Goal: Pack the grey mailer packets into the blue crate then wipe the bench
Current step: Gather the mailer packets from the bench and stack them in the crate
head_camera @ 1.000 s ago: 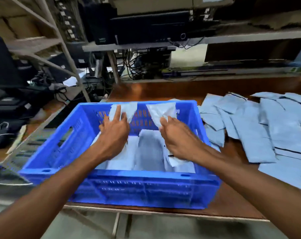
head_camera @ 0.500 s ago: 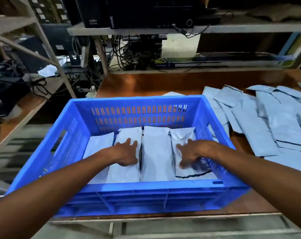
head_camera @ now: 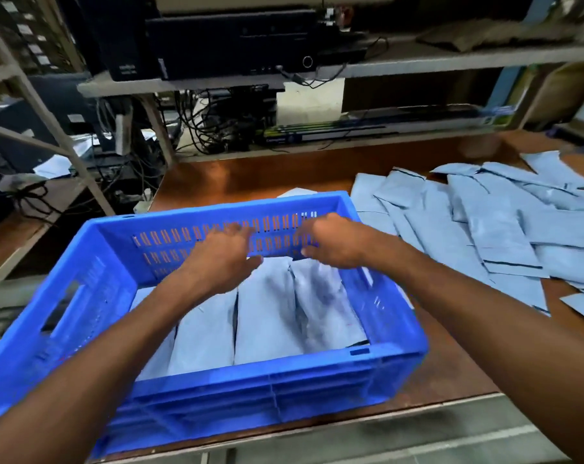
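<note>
Your blue crate [head_camera: 270,376] sits at the near edge of the bench [head_camera: 250,175], and a row of grey mailer packets [head_camera: 267,316] lies flat side by side across its floor. That is the part of the packing you have done.

Your left hand [head_camera: 222,262] and right hand [head_camera: 337,242] hover over the far half of the crate, just in front of its slotted back wall and above the packed row. The fingers of both are loosely curled, and both hands look empty, though motion blur smears the fingertips, so take that as likely rather than certain.

Much more is left. A large loose pile of packets [head_camera: 485,236] is spread over the bench to the right of the crate, overlapping one another, with the nearest ones just beside its right wall. One more pale corner peeks out behind the crate's far rim. By my reckoning you are well under halfway through packing, and the wipe cannot start until the bench is cleared. No cloth is in sight.
</note>
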`<state>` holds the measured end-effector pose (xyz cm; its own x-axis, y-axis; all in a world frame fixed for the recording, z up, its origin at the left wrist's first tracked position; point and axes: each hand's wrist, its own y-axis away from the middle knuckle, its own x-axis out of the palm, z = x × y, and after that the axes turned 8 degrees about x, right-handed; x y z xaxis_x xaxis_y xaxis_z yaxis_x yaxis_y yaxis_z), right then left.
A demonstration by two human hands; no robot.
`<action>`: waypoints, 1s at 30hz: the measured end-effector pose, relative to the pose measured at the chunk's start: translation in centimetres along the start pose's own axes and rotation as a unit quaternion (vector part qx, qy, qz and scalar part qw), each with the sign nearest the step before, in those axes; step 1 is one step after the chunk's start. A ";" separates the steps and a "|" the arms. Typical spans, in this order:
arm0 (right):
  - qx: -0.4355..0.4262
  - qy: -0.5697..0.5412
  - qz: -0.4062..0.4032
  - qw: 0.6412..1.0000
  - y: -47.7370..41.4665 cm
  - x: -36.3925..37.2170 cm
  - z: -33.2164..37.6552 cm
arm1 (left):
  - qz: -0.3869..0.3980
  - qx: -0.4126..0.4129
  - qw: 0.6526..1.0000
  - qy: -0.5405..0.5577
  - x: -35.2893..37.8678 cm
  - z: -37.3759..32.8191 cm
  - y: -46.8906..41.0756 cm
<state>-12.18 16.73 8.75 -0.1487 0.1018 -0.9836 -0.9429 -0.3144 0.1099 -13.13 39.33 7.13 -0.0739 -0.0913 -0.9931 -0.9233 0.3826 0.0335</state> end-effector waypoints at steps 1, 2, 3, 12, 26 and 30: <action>-0.003 -0.043 -0.056 0.997 0.8 -1.9 -1.1 | -0.045 0.024 0.999 0.019 -0.8 -2.1 -0.7; -0.006 -0.076 -0.110 0.991 1.6 -3.7 -2.8 | -0.082 0.045 0.995 0.036 -1.5 -4.6 -1.3; -0.001 -0.102 -0.154 0.983 2.6 -5.0 -4.8 | -0.111 0.064 0.990 0.052 -2.0 -7.2 -1.9; 0.216 -0.157 -0.166 0.949 13.3 -0.3 -27.5 | -0.030 0.122 0.992 0.024 2.2 -30.1 -7.8; 0.247 -0.127 -0.091 0.956 9.5 9.0 -41.5 | 0.015 -0.005 0.997 0.069 14.9 -38.2 -20.1; 0.298 -0.067 -0.035 0.952 6.4 11.8 -42.8 | 0.046 -0.063 0.994 0.074 17.9 -39.4 -21.5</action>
<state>-7.19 -24.51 -8.23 -0.0788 0.2340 -0.9691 -0.9478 0.2838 0.1455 -9.40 -6.75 -6.95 -0.2059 -0.1998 -0.9579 -0.9495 0.2775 0.1463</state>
